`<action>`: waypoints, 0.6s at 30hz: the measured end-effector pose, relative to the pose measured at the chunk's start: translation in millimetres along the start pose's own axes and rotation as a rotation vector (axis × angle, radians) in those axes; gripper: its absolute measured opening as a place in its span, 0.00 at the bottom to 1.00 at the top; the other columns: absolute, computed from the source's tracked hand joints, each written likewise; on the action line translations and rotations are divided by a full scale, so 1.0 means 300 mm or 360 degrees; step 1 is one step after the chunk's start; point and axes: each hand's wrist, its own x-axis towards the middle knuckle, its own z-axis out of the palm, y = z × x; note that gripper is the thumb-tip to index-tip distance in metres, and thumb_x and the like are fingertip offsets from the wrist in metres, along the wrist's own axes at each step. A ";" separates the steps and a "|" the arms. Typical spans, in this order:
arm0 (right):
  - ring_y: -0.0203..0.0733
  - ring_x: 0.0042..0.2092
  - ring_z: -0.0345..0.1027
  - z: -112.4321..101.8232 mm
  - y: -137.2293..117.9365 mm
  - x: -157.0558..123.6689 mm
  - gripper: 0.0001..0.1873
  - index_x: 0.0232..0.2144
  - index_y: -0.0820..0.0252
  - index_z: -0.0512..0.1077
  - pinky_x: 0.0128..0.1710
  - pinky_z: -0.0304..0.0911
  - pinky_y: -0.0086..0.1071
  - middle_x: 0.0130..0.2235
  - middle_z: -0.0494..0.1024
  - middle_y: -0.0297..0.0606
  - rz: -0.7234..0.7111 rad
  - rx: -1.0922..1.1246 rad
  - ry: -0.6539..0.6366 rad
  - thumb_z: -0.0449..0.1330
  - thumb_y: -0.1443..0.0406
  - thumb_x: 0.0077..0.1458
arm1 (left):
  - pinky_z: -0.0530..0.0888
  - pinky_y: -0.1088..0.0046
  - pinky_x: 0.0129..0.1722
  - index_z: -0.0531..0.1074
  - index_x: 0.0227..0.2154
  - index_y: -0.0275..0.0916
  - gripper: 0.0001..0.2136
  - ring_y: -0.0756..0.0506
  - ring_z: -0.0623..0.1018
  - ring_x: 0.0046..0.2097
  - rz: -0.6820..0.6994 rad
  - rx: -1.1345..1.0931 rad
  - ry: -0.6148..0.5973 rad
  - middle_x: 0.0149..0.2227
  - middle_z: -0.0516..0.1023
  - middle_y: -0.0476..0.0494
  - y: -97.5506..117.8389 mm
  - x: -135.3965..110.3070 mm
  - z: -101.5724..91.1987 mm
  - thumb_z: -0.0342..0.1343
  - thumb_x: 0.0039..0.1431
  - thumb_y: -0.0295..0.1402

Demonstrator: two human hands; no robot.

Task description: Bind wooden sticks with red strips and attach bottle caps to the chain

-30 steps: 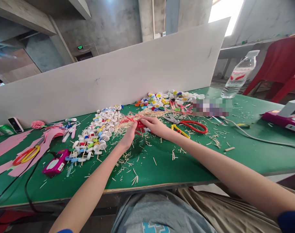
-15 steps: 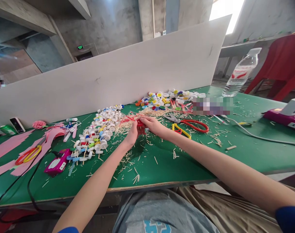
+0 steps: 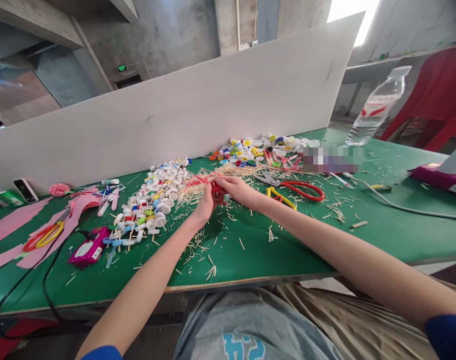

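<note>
Above the smooth green table (image 3: 250, 262), your left hand (image 3: 205, 204) and right hand (image 3: 235, 190) both pinch one small red piece (image 3: 214, 186), mostly hidden by them. It's near the messy pile of thin, pale wooden sticks (image 3: 193, 193). Red-handled metal scissors (image 3: 285, 185) lie to the right.

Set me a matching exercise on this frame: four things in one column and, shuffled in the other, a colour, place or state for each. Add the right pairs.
Things:
1. Red material
2. Bottle
3. Flower
4. Can

Descriptions:
A. Transparent
B. Held between the left hand and right hand
C. Green
D. Pink

Pairs: 1-B, 2-A, 3-D, 4-C
</note>
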 end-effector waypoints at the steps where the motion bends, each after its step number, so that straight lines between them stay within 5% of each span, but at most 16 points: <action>1: 0.37 0.32 0.67 0.000 -0.001 0.000 0.14 0.34 0.57 0.73 0.30 0.65 0.31 0.30 0.75 0.37 0.0008 0.0003 -0.0002 0.48 0.61 0.60 | 0.73 0.69 0.35 0.64 0.48 0.37 0.24 0.46 0.74 0.38 0.0004 0.0013 -0.0006 0.36 0.75 0.41 -0.002 0.001 -0.001 0.27 0.66 0.42; 18: 0.35 0.27 0.65 -0.016 0.008 -0.014 0.14 0.30 0.58 0.70 0.28 0.63 0.31 0.28 0.73 0.34 -0.0018 0.0005 -0.0069 0.48 0.60 0.60 | 0.72 0.69 0.34 0.64 0.40 0.39 0.20 0.48 0.70 0.33 0.0063 0.0054 0.0018 0.31 0.70 0.45 -0.036 0.013 -0.006 0.29 0.66 0.43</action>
